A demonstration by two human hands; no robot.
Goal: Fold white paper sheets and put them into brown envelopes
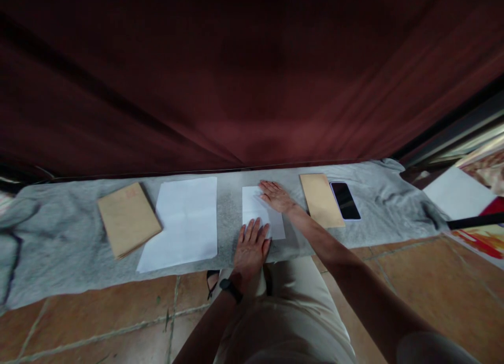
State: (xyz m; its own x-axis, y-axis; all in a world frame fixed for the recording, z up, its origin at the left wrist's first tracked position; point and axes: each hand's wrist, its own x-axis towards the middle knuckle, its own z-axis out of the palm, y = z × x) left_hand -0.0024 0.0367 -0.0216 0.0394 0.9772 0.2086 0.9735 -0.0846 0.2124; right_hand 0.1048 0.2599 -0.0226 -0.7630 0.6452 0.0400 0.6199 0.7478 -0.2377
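Evidently folded white sheet (262, 217) thin, light, limp, probably creased; both hands flat, left hand (250, 248) near edge, right hand (275, 195) far corner, fingers extended together, pinching nothing; grip at free edge.

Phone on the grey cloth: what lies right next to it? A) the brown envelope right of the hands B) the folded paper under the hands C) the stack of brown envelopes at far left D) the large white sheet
A: the phone lies screen-up along the right edge of the brown envelope, to the right of the right hand and the folded paper.
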